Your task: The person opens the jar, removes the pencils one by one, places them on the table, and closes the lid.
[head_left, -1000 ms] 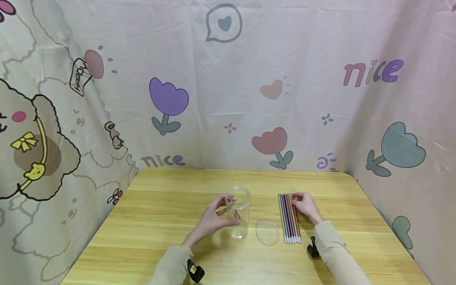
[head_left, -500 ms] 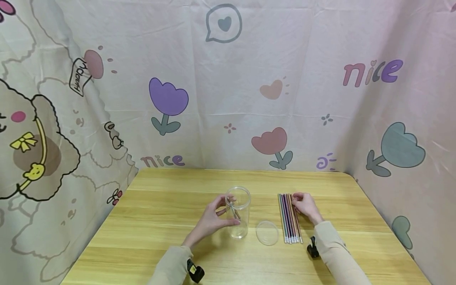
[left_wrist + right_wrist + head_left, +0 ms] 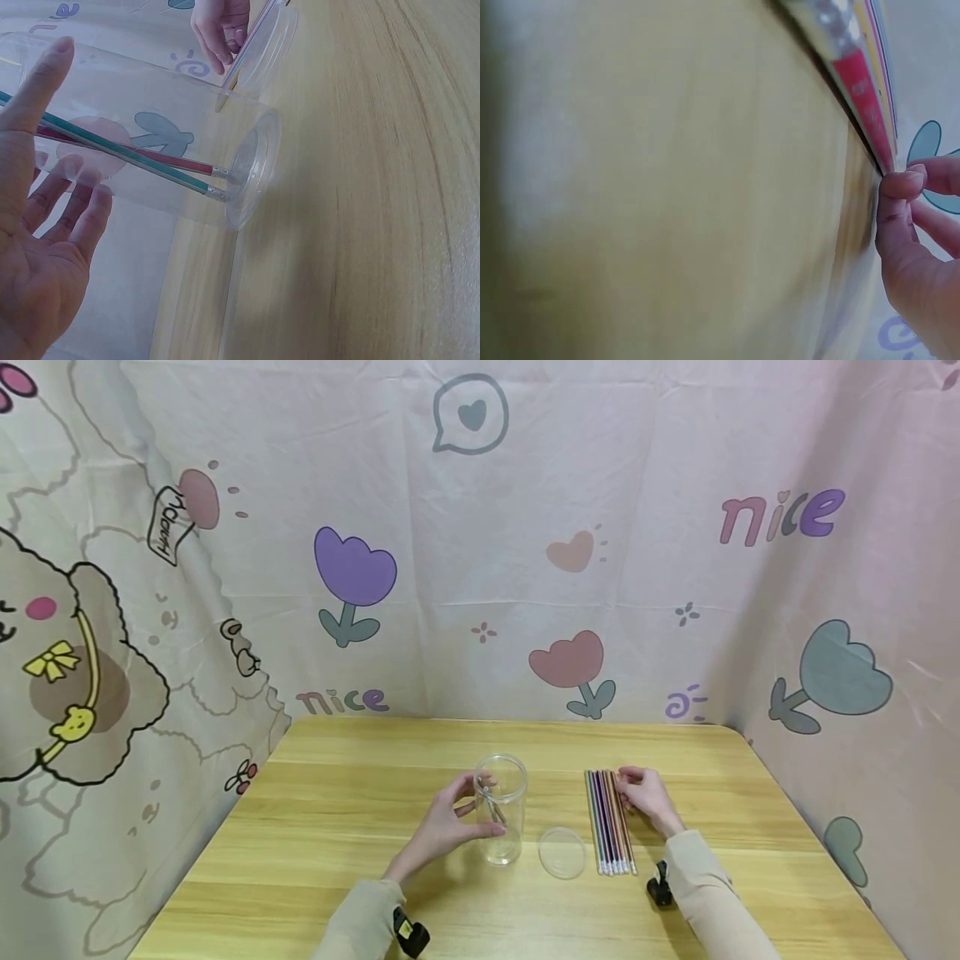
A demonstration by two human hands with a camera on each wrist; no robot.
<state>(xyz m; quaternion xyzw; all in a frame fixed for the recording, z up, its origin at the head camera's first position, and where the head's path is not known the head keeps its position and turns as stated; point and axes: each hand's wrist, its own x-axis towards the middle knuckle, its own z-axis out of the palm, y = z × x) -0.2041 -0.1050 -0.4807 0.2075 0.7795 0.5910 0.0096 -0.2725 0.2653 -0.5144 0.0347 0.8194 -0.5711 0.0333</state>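
Note:
My left hand [image 3: 442, 823] grips a tall clear jar [image 3: 512, 847], which stands upright on the table, thumb on the near side and fingers behind it. Inside the jar lean a teal pencil [image 3: 150, 164] and a red pencil [image 3: 184, 165], their metal-banded ends at the bottom. To the right lies a row of pencils [image 3: 606, 822] side by side, eraser ends toward me. At the far end of the row's right edge, my right hand [image 3: 647, 795] pinches the outermost pencil, whose pinkish-red side [image 3: 865, 97] shows in the right wrist view.
A round clear lid [image 3: 562, 853] lies flat between the jar and the pencil row. The wooden table [image 3: 337, 793] meets a printed cloth backdrop [image 3: 465, 527] at its far edge, with more cloth at both sides.
The near end of the outermost pencil has shifted slightly right, away from the row. My right hand stays at its far end; my left hand and the jar hold still.

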